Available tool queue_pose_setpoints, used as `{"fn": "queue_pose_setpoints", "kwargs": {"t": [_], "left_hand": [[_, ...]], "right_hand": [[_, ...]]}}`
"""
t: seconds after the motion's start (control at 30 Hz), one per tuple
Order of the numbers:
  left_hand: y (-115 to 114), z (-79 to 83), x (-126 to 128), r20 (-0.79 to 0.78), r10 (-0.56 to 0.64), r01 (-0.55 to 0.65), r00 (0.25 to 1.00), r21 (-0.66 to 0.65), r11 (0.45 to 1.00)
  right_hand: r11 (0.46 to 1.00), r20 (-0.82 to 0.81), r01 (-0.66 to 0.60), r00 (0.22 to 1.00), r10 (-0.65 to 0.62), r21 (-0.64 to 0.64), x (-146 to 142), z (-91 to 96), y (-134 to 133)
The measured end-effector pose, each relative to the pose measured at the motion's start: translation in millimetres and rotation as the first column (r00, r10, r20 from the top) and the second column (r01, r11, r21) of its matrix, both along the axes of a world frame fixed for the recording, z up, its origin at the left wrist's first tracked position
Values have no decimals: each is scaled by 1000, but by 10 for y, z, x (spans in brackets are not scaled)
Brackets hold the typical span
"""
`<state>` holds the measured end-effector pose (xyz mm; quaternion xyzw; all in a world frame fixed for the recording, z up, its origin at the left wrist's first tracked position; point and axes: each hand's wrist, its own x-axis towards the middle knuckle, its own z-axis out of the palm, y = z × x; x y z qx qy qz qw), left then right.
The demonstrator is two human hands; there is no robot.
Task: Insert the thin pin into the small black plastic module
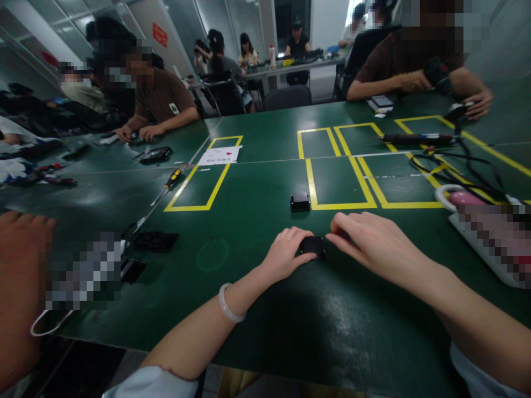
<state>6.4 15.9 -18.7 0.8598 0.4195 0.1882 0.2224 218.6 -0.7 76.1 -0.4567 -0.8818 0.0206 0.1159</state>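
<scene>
My left hand (286,250) holds a small flat black box (313,246) down on the green table, thumb on the near side and fingers on the far side. Just right of the box, my right hand (367,239) hovers with its thumb and fingertips drawn together in a pinch. Whether something tiny sits between those fingertips cannot be made out. A second small black box (300,202) stands a little farther away, apart from both hands.
Yellow tape outlines (343,207) mark the green table (265,309). A yellow-black screwdriver (172,179) and a white paper (219,156) lie left. Black cables (468,160) and a black rod-shaped tool (418,139) lie right. Co-workers sit around; another person's arm (20,265) is at left.
</scene>
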Motion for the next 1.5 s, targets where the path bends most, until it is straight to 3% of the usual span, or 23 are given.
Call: {"fn": "queue_pose_setpoints", "kwargs": {"t": [0.3,0.53,0.8,1.5], "left_hand": [[3,-14,-2,13,-5,5,1000,3,1000],[2,-24,-2,13,-4,4,1000,16,1000],[-1,-1,-5,12,-2,2,1000,-8,1000],[1,-2,-7,9,-8,8,1000,-3,1000]], "right_hand": [[998,-3,-17,1000,16,-55,24,-19,7],[1000,-9,-9,1000,9,0,3,-10,-5],[998,-23,-39,999,38,-49,28,-29,2],[998,-23,-60,998,60,-12,9,-11,-25]]}}
